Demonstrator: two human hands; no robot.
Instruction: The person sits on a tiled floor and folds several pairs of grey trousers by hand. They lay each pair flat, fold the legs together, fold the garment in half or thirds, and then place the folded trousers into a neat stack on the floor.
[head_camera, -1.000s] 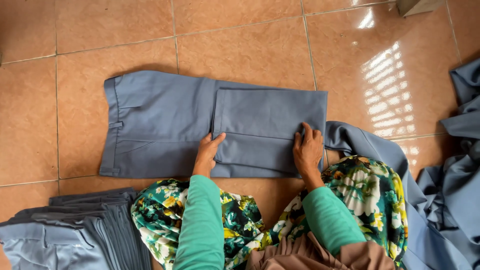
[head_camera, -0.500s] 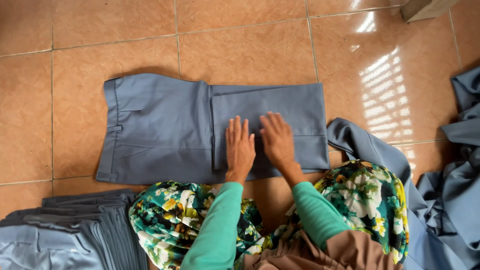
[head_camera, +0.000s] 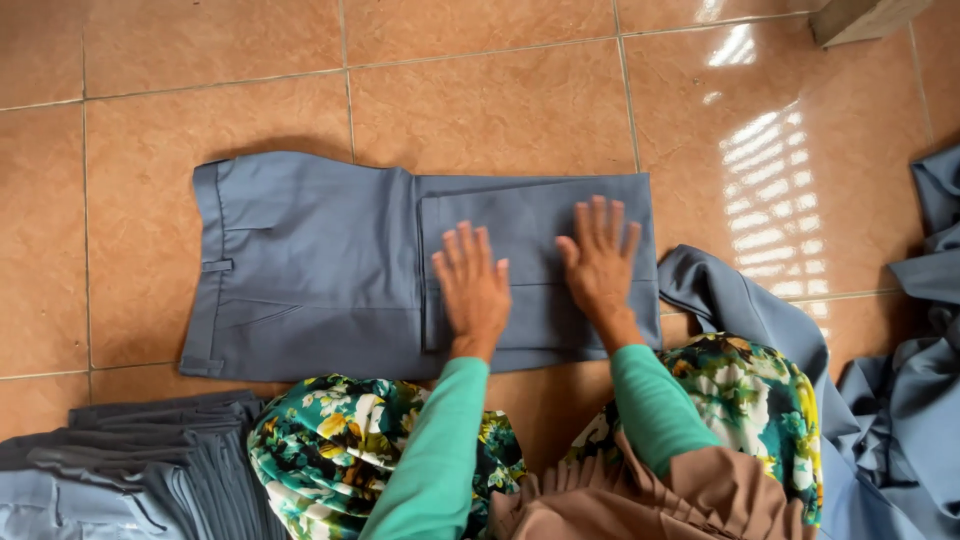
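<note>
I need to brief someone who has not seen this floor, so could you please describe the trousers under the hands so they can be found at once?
On the orange tiled floor, look just ahead of the kneeling person's floral-clad knees. There lie grey-blue trousers, spread flat, legs folded back, with the left hand and right hand pressed on the fold. Unlike the stacked pile and the crumpled heap, they lie singly.

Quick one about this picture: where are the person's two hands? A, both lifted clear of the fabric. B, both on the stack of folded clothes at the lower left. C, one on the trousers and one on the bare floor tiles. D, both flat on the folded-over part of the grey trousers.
D: the left hand and the right hand lie palm down, fingers spread, side by side on the folded-over part of the grey trousers.
</note>
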